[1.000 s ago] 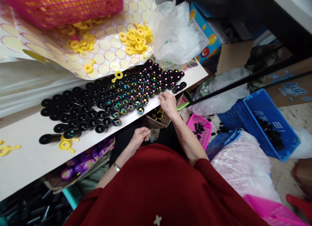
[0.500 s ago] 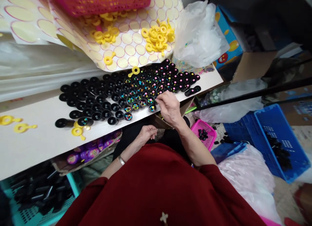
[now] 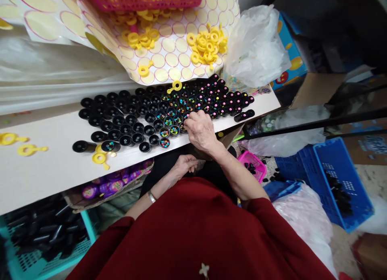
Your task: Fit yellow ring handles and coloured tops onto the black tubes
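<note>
Many small black tubes stand upright and close together on the white table (image 3: 54, 167). Coloured candy-like beads fill tubes such as the black tube (image 3: 165, 142); farther left, the insides look dark, as in another black tube (image 3: 125, 140). Several at the right show one pink dot on top. My right hand (image 3: 201, 129) is closed, its fingertips pinched at the rim of a tube in the front right rows; whatever they hold is hidden. My left hand (image 3: 185, 164) rests low over my lap, below the table edge, thumb and fingers pressed together on something too small to make out.
Yellow ring-shaped pieces (image 3: 208, 45) lie on a dotted sheet behind the tubes, below a pink basket (image 3: 151, 0). White plastic bags (image 3: 256, 46) sit at the back right. Lower down are a teal crate (image 3: 54, 260), a blue crate (image 3: 359, 183) and a pink basket (image 3: 256, 167).
My right hand has moved slightly left, onto the front tubes, covering some that showed before. The view has shifted a little. My left hand stays about where it was.
</note>
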`<state>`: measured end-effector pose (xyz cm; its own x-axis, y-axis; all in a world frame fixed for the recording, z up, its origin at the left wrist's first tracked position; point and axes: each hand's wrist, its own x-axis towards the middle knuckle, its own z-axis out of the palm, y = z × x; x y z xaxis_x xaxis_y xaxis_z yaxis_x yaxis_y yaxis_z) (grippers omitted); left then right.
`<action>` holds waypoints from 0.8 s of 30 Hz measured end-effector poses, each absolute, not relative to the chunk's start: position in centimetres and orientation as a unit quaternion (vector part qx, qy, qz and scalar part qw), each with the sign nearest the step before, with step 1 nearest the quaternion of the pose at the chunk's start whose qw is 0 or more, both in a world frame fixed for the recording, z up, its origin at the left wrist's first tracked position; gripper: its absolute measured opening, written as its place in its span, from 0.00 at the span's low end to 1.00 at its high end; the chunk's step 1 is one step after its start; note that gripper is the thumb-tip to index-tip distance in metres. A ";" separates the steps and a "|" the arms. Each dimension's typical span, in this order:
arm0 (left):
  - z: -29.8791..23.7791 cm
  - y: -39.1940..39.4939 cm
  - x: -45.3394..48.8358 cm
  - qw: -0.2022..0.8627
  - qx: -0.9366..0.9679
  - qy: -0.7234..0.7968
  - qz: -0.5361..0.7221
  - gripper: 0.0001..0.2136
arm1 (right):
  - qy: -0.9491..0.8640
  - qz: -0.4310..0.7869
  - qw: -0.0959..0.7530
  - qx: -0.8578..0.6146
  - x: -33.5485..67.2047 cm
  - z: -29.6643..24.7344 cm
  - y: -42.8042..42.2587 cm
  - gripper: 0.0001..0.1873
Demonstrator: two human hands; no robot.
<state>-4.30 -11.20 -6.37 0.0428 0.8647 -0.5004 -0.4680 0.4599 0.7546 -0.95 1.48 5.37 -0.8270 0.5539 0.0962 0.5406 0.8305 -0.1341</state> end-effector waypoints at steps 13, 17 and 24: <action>-6.8 -11.4 -4.2 0.688 0.201 0.510 0.476 0.13 | -0.951 0.067 0.064 -0.294 -1.2 5.4 1.3 0.14; -6.7 -11.4 -4.1 0.682 0.211 0.509 0.482 0.13 | -0.952 0.066 0.064 -0.291 -1.2 5.4 1.4 0.14; -6.8 -11.4 -4.1 0.684 0.209 0.511 0.477 0.14 | -0.950 0.081 0.069 -0.294 -1.4 5.6 1.5 0.15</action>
